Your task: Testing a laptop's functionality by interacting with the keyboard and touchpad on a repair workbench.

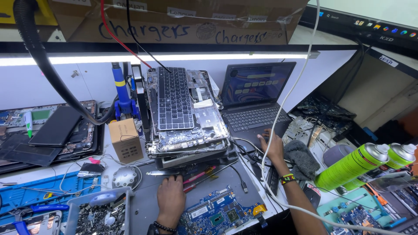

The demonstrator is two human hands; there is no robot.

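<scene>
laptop repair workshop; stacked laptop parts [187, 117]

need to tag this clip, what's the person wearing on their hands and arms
Both arms are bare, with no sleeves or gloves. The left hand has a dark beaded bracelet at the wrist. The right hand has a black wristband with bright multicoloured markings.

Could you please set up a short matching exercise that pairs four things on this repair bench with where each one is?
Things:
1. left hand
2. right hand
3. green spray cans
4. small cardboard box

Places:
A. lying on their sides at the right edge of the bench
B. on the open laptop's palm rest
C. standing left of the stack of laptop parts
D. flat on the mat beside the blue circuit board

Pairs: 1-D, 2-B, 3-A, 4-C
</scene>
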